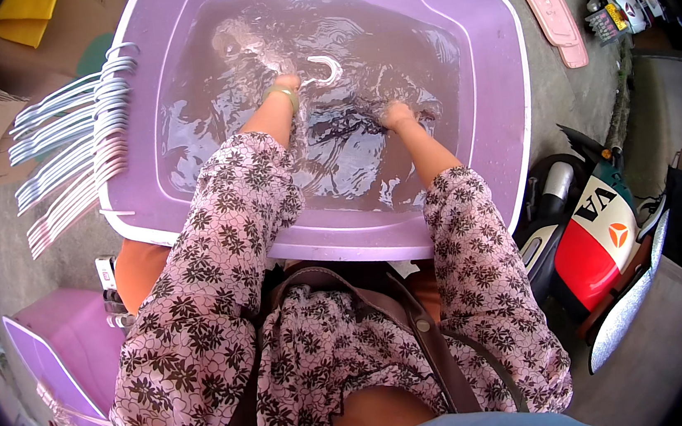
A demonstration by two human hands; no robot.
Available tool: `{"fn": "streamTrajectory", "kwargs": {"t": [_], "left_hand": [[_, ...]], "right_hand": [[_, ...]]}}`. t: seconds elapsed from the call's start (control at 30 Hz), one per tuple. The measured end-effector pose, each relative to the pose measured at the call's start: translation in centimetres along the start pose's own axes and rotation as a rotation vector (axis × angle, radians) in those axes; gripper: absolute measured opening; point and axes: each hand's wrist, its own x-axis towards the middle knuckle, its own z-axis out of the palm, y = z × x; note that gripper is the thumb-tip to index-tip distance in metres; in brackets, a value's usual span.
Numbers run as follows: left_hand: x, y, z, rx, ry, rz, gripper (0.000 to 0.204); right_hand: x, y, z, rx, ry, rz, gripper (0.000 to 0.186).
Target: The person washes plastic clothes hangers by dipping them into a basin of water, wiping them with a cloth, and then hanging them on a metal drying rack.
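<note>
Both of my hands are dipped in brownish, rippling water inside a large purple plastic tub. My left hand, with a greenish band at its wrist, is under near the middle; its fingers are hidden by the water. Just right of it a white hook, like that of a clothes hanger, curves out of the surface. Farther right, my right hand sinks in past the knuckles, so its fingers cannot be seen either. Ripples and splashes surround both hands. Whether either hand grips something underwater cannot be told.
Several pale plastic hangers hook over the tub's left rim. Another purple tub stands at lower left, cardboard at upper left. A pink lid lies at upper right. A red and white motorbike stands close on the right.
</note>
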Motion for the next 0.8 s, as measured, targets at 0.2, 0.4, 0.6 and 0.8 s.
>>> {"fn": "streamTrajectory", "kwargs": {"t": [0.2, 0.4, 0.6, 0.8], "left_hand": [[0.8, 0.4, -1.2, -0.232, -0.085, -0.032, 0.005], [-2.5, 2.2, -4.8, -0.362, -0.280, -0.079, 0.021], [-24.0, 5.1, -5.5, -0.348, -0.625, 0.166, 0.023], [-21.1, 3.9, -6.5, -0.399, -0.939, 0.185, 0.016]], "right_hand": [[-4.8, -3.9, -2.0, 1.720, -0.104, -0.080, 0.028], [-16.5, -10.1, -4.3, 1.025, 0.262, -1.179, 0.037], [-18.2, -14.1, -5.5, 0.488, 0.702, -1.106, 0.044], [-21.7, -16.8, -8.6, 0.261, 0.347, -0.736, 0.034]]}}
